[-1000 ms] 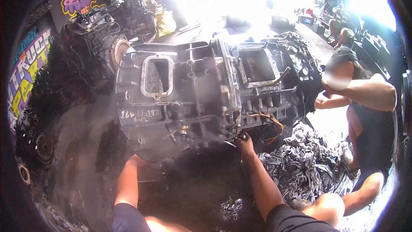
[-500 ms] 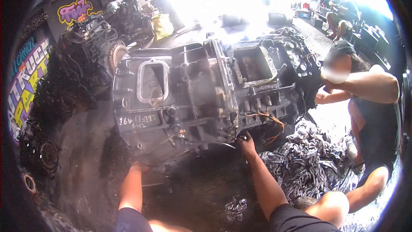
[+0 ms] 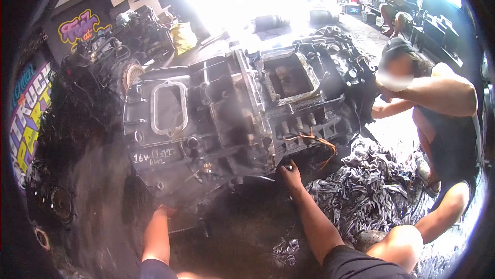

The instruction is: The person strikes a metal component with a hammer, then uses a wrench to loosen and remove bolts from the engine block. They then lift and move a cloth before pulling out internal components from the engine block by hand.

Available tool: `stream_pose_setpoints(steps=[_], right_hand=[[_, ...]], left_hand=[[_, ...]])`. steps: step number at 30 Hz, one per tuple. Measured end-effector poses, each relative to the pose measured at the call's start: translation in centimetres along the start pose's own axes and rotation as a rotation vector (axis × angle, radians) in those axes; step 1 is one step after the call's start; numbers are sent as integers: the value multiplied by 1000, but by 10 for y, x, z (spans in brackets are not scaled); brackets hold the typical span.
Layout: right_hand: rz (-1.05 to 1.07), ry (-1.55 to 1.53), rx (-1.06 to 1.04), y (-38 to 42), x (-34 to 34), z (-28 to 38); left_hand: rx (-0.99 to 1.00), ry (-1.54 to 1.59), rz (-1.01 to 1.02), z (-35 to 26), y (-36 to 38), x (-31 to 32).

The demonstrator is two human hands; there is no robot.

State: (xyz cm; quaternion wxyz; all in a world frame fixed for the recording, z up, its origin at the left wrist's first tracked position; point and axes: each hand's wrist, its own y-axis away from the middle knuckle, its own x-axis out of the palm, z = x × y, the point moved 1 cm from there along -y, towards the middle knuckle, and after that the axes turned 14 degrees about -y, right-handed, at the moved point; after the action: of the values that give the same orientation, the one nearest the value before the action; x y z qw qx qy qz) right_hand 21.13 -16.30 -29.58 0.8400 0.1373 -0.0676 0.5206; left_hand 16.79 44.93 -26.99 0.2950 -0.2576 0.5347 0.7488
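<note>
Where the gearbox casing sits: across the middle of the frame from my remote seat, its two rectangular openings facing me, white handwriting low on its left part.
Left hand: at the casing's lower left edge, palm and fingers mostly lost beneath it; I cannot tell whether they are clenched, released or grasping.
Right hand: against or just beside the lower edge near the middle seam, fingers seemingly bent (a small bright spot shows there, too blurred to name); I cannot tell whether it grips.
Just changed: the casing has slid left in my view, but so have the wall and the yellow sack; I judge that the camera swung, and that the casing and the work on it stand much as they were.
Orange wires: hanging from the casing's lower right side, right of the right hand.
Co-worker: low at the right of the frame, arms reaching toward the casing's right end; contact is hidden from me.
Rag-like heap: lower right, on the floor.
Engine: upper left, behind the casing.
</note>
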Motion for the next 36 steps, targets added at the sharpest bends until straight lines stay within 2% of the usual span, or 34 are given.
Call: stream_pose_setpoints(steps=[3, 6, 9, 11, 13, 15, 18, 21, 24, 27, 30, 33, 36], right_hand=[[161, 256, 65, -8, -3, 2], [185, 284, 40, -19, -6, -9], [160, 162, -82, -26, -4, -32], [103, 84, -84, -24, -1, -35], [85, 44, -7, -24, -2, -36], [112, 39, 143, -30, -5, -39], [285, 248, 214, -20, -12, 2], [144, 273, 12, -28, -8, -26], [222, 78, -26, -33, -8, -36], [169, 140, -22, -23, -6, -21], [92, 186, -69, -26, -6, -33], [130, 112, 57, -31, -8, -40], [222, 185, -40, -35, -12, -35]], left_hand=[[-9, 26, 27, 2, -2, 5], [-18, 83, 57, 5, -6, 9], [-42, 254, 123, 11, -14, 16], [-38, 302, 132, 14, -18, 20], [33, 13, 34, 9, -10, 13], [32, -50, -69, 0, 4, 3], [27, -150, -122, 1, 5, 5], [16, -57, -181, 9, -15, 20], [-29, -28, -119, 12, -30, 29], [-87, -24, -26, 17, -37, 32], [-50, -36, -11, 4, -16, 13], [-34, -42, -25, -5, -10, 3], [-30, -40, -35, -7, -11, -1]])
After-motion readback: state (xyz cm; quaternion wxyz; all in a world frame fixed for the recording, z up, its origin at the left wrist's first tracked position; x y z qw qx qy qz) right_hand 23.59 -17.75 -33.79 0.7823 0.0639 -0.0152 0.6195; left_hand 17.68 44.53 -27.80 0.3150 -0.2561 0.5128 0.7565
